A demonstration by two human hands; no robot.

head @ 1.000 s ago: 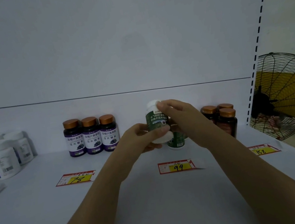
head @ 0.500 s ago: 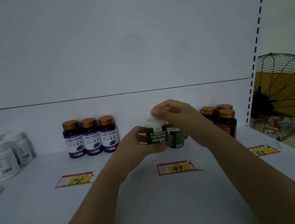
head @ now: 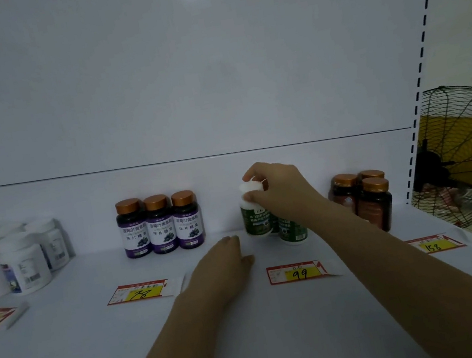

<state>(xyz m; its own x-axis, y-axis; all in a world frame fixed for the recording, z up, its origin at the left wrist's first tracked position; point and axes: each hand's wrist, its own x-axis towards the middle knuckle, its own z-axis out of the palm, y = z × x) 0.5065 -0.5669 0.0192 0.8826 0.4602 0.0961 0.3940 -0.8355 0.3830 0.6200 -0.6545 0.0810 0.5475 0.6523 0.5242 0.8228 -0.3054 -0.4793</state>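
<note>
As the head camera looks forward and down along a white shop shelf, your right hand reaches in from the right and pinches the white cap of a green-labelled bottle from above, with fingers and thumb curled round the cap's rim. The bottle is upright near the back of the shelf, behind the price tag marked 99. Its base sits at shelf level, though you cannot tell whether it is resting there yet. A 2nd green bottle stands just beside it on the right, partly hidden by your wrist.

Your left hand holds nothing. It lies low over the shelf just left of the bottle, fingers relaxed and apart from it.

Further left stand 3 purple-labelled bottles with copper lids, and beyond them white tubs. Brown bottles stand to the right, and a fan sits past the shelf's end.

The bottle looks like small rigid plastic, so it is probably light and will not dent under your fingers. Its glossy label may be slippery. A cap-only hold lets the body swing, and a loose cap could turn. For a firmer hold, wrap the labelled middle. Mind the close neighbour, which could tip if nudged.
</note>
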